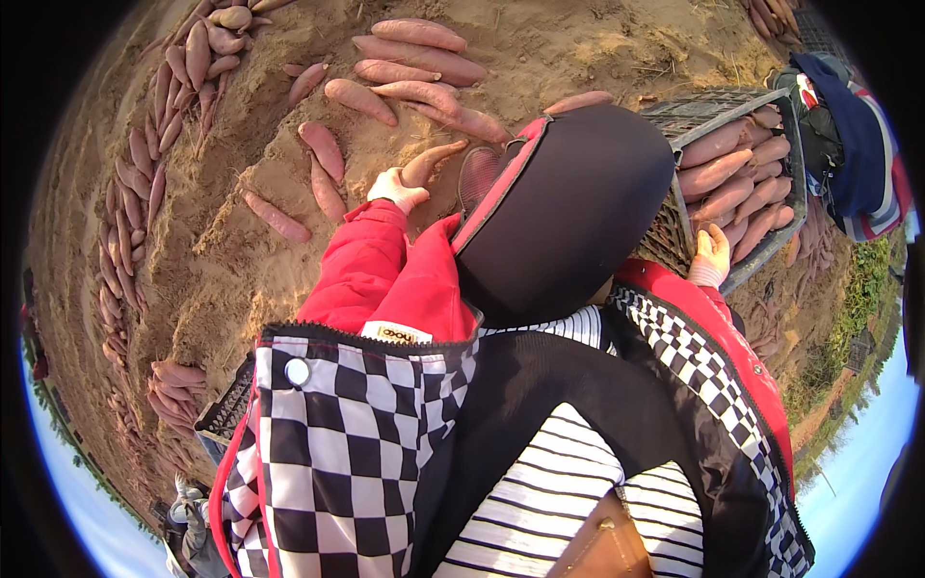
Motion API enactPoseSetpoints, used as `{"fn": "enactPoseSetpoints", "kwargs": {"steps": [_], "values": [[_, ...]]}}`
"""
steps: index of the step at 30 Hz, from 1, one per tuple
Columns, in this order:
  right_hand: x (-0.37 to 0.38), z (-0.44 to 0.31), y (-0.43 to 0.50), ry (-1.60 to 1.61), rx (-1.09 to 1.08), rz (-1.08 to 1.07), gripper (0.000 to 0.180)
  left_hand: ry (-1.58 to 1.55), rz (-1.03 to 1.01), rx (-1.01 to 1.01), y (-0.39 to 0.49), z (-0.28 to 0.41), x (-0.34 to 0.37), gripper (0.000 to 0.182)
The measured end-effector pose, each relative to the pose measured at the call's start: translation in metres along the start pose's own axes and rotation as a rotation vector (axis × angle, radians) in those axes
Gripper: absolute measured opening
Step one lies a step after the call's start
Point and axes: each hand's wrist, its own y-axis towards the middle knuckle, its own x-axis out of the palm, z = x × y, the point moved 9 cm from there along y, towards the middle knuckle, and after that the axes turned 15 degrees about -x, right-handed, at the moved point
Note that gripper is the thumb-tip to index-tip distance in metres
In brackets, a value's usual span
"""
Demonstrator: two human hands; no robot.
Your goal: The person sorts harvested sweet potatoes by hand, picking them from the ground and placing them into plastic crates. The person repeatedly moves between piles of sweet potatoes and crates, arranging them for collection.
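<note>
My left hand (pixel 396 191) is closed around the near end of a sweet potato (pixel 433 162), whose thin tip points away over the soil. My right hand (pixel 712 254) is at the near side of a black plastic crate (pixel 767 261), palm partly up, with nothing visible in its grasp. Reddish sweet potatoes (pixel 723 199) fill that crate, close to my fingertips. Left of my left hand lie several loose sweet potatoes (pixel 323 150). Beyond it rests a group of larger ones (pixel 419 54).
My bent knee (pixel 564 209) and shoe (pixel 477 177) stand between my hands. A long row of sweet potatoes (pixel 123 246) runs along the left. Another crate (pixel 227 404) is partly behind my jacket. People are at the right (pixel 853 144) and lower left (pixel 189 527).
</note>
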Motion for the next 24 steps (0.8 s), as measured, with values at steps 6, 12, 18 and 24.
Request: {"fn": "enactPoseSetpoints", "kwargs": {"steps": [6, 12, 18, 24], "values": [[-0.010, -0.022, -0.022, 0.176, 0.156, 0.108, 0.037, 0.090, 0.191, 0.578, -0.006, 0.086, -0.035, 0.069], [-0.020, -0.062, -0.029, 0.135, 0.141, 0.189, 0.027, 0.747, 0.195, 0.718, 0.013, 0.169, -0.001, 0.073], [-0.044, -0.090, -0.049, 0.182, 0.192, 0.302, 0.024, 1.105, 0.094, 0.665, -0.009, 0.177, 0.005, 0.084], [-0.047, -0.085, -0.053, 0.248, 0.138, 0.300, 0.023, 0.665, -0.037, 0.527, 0.019, 0.152, 0.003, 0.083]]}}
